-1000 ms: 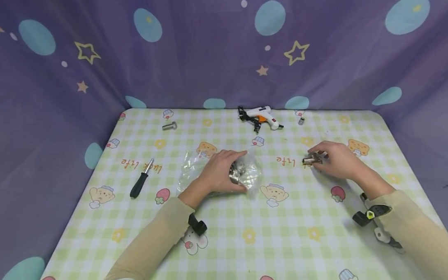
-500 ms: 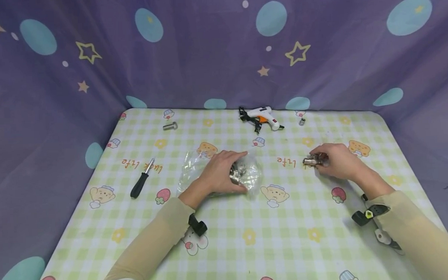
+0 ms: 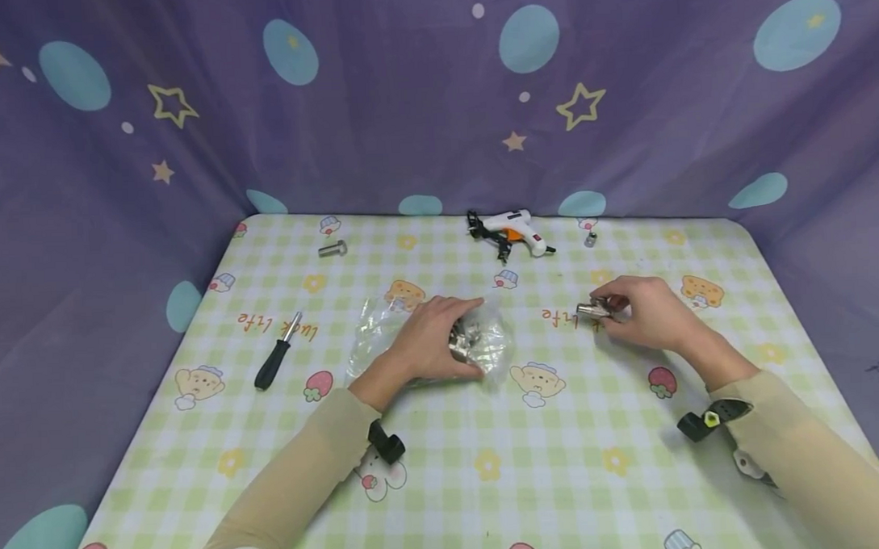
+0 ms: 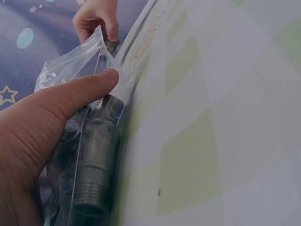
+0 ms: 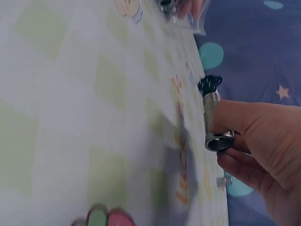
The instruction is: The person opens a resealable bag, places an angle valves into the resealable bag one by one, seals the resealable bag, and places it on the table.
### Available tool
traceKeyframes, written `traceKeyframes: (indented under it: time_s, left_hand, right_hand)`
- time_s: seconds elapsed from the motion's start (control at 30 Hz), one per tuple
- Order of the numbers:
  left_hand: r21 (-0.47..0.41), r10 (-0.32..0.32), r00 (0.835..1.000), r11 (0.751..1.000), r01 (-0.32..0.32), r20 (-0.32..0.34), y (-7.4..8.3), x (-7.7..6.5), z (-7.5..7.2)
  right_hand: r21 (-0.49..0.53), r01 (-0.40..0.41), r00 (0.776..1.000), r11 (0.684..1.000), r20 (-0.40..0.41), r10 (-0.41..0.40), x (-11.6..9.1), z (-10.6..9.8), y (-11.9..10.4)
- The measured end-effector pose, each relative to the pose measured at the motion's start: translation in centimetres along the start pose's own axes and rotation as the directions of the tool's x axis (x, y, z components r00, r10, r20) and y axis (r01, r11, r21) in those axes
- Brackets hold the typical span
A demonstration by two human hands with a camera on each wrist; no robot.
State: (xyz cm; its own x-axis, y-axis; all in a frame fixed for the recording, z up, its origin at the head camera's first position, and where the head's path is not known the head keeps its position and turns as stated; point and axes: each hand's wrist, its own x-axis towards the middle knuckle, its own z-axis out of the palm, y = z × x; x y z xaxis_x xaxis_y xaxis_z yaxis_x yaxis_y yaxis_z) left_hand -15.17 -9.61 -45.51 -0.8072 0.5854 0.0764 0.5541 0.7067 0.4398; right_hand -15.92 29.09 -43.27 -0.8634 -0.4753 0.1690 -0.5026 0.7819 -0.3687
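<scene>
My left hand (image 3: 430,339) holds a clear plastic bag (image 3: 372,337) down on the table. Inside the bag lie metal threaded pipe fittings (image 4: 96,160), and the thumb (image 4: 84,94) reaches across the plastic over them in the left wrist view. To the right, my right hand (image 3: 652,315) pinches a loose silver pipe fitting (image 3: 594,309) between thumb and fingers, just above the tablecloth. Its threaded opening (image 5: 219,142) shows in the right wrist view. Part of this fitting is hidden behind the thumb.
A black-handled screwdriver (image 3: 273,357) lies left of the bag. Along the back are a bolt (image 3: 333,248), a white glue gun (image 3: 518,227) with its black cord, and a small metal piece (image 3: 591,239). A purple curtain (image 3: 404,106) rises behind the checked tablecloth (image 3: 447,500).
The right hand has shifted a little to the left with the pipe fitting, which has turned slightly. My left hand and the bag have stayed in place.
</scene>
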Motion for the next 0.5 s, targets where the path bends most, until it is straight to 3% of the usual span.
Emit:
traceKeyframes:
  time_s: [0.23, 0.5]
  left_hand:
    - [-0.003, -0.002, 1.0, 1.0, 0.002, 0.005, 0.0, -0.1, 0.0]
    - [0.003, 0.0, 1.0, 1.0, 0.0, 0.012, 0.0, 0.0, -0.1]
  right_hand:
    - [0.079, 0.065, 0.998, 0.995, -0.014, -0.064, 1.5, 0.6, -2.1]
    - [0.167, 0.137, 0.989, 0.976, 0.024, -0.143, 3.0, 1.7, -4.9]
